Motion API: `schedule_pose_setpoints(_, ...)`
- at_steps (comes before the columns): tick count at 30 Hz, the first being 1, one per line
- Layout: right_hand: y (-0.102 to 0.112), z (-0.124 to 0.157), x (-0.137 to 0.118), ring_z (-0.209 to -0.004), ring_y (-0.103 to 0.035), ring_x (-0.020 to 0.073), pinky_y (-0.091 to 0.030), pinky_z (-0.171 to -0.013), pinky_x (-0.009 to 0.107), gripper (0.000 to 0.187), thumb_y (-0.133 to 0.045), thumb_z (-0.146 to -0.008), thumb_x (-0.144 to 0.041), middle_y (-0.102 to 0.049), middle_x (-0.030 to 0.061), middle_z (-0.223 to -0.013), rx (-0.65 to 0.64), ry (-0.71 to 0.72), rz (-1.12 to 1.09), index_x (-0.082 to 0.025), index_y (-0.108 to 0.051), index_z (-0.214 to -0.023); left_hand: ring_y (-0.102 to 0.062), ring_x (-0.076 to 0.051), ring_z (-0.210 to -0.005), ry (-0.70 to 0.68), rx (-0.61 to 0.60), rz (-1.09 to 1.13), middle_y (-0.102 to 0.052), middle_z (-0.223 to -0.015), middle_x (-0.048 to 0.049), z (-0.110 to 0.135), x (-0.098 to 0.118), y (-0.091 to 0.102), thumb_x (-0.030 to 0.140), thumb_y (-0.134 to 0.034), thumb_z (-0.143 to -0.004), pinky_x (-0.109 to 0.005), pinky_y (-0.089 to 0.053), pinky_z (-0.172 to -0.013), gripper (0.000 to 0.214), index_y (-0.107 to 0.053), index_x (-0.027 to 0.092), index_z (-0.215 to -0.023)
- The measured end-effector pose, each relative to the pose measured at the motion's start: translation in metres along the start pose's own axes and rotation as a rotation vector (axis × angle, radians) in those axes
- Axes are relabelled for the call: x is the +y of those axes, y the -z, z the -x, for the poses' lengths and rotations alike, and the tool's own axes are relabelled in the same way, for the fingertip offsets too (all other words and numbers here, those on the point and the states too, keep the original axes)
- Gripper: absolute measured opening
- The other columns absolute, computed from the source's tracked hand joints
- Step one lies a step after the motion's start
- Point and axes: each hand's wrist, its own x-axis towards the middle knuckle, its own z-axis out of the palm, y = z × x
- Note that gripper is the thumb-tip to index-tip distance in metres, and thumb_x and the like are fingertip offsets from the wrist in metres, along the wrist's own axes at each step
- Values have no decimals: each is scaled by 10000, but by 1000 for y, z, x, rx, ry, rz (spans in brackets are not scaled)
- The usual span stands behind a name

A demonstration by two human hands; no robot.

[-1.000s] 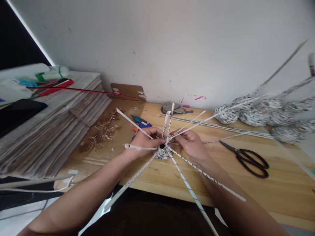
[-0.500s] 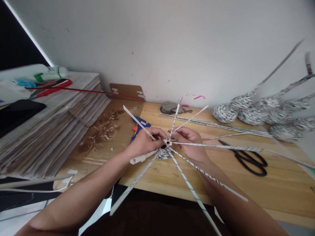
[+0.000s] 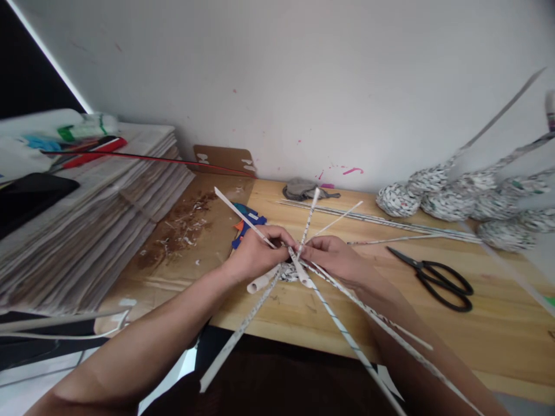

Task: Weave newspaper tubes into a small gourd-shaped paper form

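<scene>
A small woven newspaper piece sits between my hands above the wooden table, with several rolled paper tubes fanning out of it. My left hand grips its left side, thumb and fingers pinched near the centre. On the other side, my right hand pinches a paper tube close to where the tubes meet. One long patterned tube runs down toward my body, and a pale tube sticks out to the upper left. My fingertips partly hide the weave.
Black scissors lie on the right. Behind them are long paper rods and woven newspaper balls. A blue glue gun lies behind my left hand. Stacked newspapers stand left, beside paper scraps on cardboard.
The long tube that pointed right across the scissors has swung down toward my body over my right forearm. A short tube end near the centre now tilts toward me. My left hand has barely moved.
</scene>
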Motion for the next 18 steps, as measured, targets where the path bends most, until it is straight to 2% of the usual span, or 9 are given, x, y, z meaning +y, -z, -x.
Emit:
schedule_pose_setpoints(4, -2, -3, 1, -441, -439, 75, -293, -455, 229, 448, -830, -641, -568, -574, -41, -520, -69, -61, -157, -163, -641, -675, -558, -99, -540, 16, -14, 8, -702, -647, -34, -1, 2, 2, 160, -763, -650, -195, -419, -517, 108, -757, 118, -750)
schedule_pose_setpoints(8, -4, -3, 1, -441, -457, 72, -309, -454, 223, 373, -839, -654, -478, -598, -45, -550, -76, -71, -283, -171, -631, -698, -601, -115, -568, 52, -28, 50, -713, -664, -44, -3, 4, 4, 215, -801, -643, -220, -463, -559, 146, -741, 112, -729)
schedule_pose_setpoints(14, -1, -1, 3, -498, -480, 73, -333, -480, 214, 171, -788, -684, -301, -637, -26, -604, 48, 6, -128, -160, -694, -711, -613, -120, -602, 49, -39, 74, -703, -685, -35, -4, 2, 4, 216, -819, -651, -237, -475, -586, 173, -728, 112, -755)
schedule_pose_setpoints(18, 0, -1, 4, -491, -472, 76, -320, -467, 210, 122, -769, -665, -254, -616, -29, -577, 50, -5, -149, -166, -689, -692, -636, -131, -623, 66, -109, 162, -707, -702, -35, -4, -1, 3, 223, -854, -632, -257, -498, -611, 241, -713, 115, -796)
